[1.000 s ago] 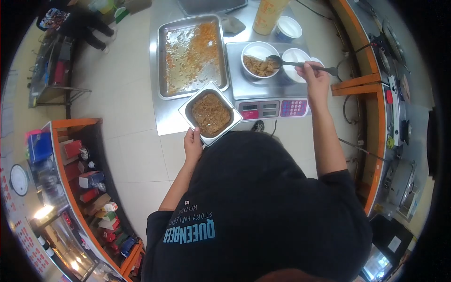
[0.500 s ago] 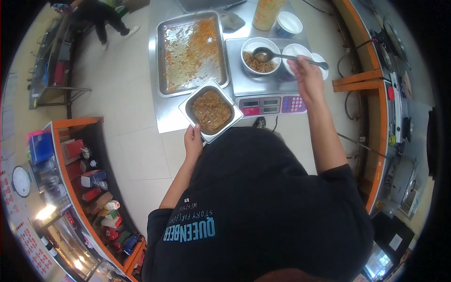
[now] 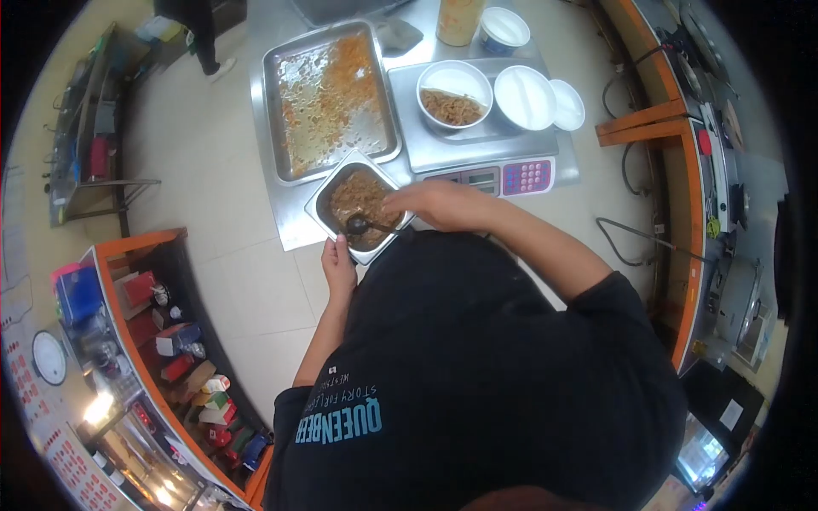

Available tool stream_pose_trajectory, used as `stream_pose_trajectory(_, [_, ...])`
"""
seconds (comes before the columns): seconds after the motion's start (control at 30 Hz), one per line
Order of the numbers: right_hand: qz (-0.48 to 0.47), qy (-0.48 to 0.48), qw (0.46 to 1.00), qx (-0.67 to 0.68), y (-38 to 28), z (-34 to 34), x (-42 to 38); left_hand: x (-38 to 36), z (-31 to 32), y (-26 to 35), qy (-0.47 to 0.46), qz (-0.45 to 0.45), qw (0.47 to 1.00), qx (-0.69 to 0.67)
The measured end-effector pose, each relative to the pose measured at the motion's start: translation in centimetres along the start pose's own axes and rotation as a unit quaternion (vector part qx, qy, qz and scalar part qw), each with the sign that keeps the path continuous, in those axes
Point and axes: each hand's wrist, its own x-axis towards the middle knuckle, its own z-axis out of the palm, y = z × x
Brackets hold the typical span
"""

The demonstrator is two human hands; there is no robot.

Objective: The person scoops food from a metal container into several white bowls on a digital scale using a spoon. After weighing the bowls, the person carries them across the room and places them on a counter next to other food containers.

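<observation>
- One square pan (image 3: 317,203) of bright, smooth metal sits turned cornerwise at the table (image 3: 294,232) edge, near the wearer's body, holding brown, shredded, moist-looking food (image 3: 360,189).
- The left hand (image 3: 340,268) has its grip closed on the pan's near rim, thumb on top.
- The right hand (image 3: 447,205) reaches over the pan, fingers bent beside the spoon's handle; their contact is hidden, so I cannot tell how closed its grip is.
- One dark, round-bowled spoon (image 3: 358,224) lies within the pan, its bowl against the food.
- One large rectangular metal tray (image 3: 271,111), rounded at the corners, stands beside the scale (image 3: 406,106), streaked with shiny liquid and orange bits.
- Four round white vessels: one bowl (image 3: 457,74) with brown shreds on the scale's flat metal plate, two more bowls (image 3: 520,94) to its right, overlapping in view, and a tub (image 3: 504,30) with blue marking behind.
- One tall yellowish container (image 3: 459,21) with orange print, and one crumpled grey cloth (image 3: 396,35).
</observation>
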Motion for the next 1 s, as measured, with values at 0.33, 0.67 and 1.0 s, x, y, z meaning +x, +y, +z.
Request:
stream_pose_trajectory(0.33, [0.196,0.224,0.917,-0.266,5.9,-15.7,2.8,-1.1,-1.8,1.8,0.036,-0.019,0.998,-0.043])
stream_pose_trajectory(0.67, [0.248,-0.020,0.917,-0.313,10.3,-17.9,6.2,-1.7,-3.1,0.7,0.070,0.006,0.997,-0.024])
stream_pose_trajectory(1.0, [0.156,-0.005,0.965,-0.212,6.2,-13.3,9.5,-6.4,-6.1,1.7,0.155,0.038,0.986,-0.048])
